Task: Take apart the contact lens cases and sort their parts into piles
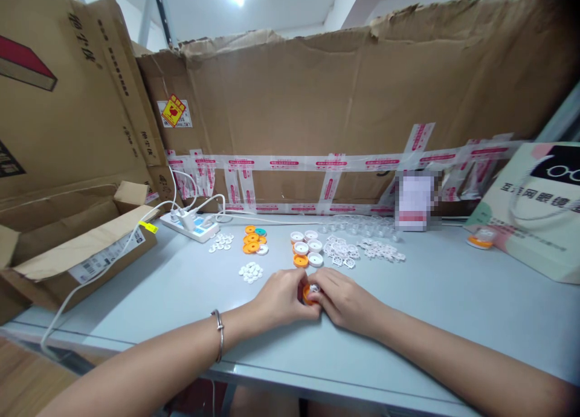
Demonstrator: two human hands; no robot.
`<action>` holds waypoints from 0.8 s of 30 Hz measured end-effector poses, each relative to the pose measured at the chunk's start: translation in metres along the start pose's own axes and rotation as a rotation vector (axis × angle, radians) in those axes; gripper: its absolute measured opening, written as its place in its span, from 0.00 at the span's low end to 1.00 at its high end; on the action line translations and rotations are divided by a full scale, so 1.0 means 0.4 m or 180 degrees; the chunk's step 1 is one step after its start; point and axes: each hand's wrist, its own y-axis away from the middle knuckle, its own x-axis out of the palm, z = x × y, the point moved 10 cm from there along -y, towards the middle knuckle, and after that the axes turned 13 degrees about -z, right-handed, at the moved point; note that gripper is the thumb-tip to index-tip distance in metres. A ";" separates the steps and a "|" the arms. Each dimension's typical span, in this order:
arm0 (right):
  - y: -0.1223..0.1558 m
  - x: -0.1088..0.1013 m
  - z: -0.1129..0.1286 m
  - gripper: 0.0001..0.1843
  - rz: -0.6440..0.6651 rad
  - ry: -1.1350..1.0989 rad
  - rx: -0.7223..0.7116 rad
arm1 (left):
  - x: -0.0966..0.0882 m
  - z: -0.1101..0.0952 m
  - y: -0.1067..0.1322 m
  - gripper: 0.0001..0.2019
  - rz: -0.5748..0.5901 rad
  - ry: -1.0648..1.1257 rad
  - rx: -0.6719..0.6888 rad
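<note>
My left hand [280, 297] and my right hand [345, 299] meet at the middle of the grey table [453, 296], fingers pinched together on a small orange round part [308, 294] with a white piece at its top. Just beyond the hands stand white and orange round caps [306, 246]. To their left lies a group of orange discs with one teal disc [254, 239]. Small white pieces lie in piles: one in front of the discs [251, 272], one near the power strip [222, 242], and a wider spread to the right of the caps [362, 249].
A white power strip [190, 223] with cables lies at the back left. An open cardboard box [77, 248] sits at the left edge. Taped cardboard walls [362, 103] enclose the back. A paper bag [534, 211] stands at the right, an orange-and-white part [481, 238] beside it.
</note>
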 end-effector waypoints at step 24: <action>-0.066 -0.163 -0.101 0.10 -0.1388 -0.1591 0.1971 | -0.021 -0.031 -0.001 0.12 0.0056 0.0114 0.0302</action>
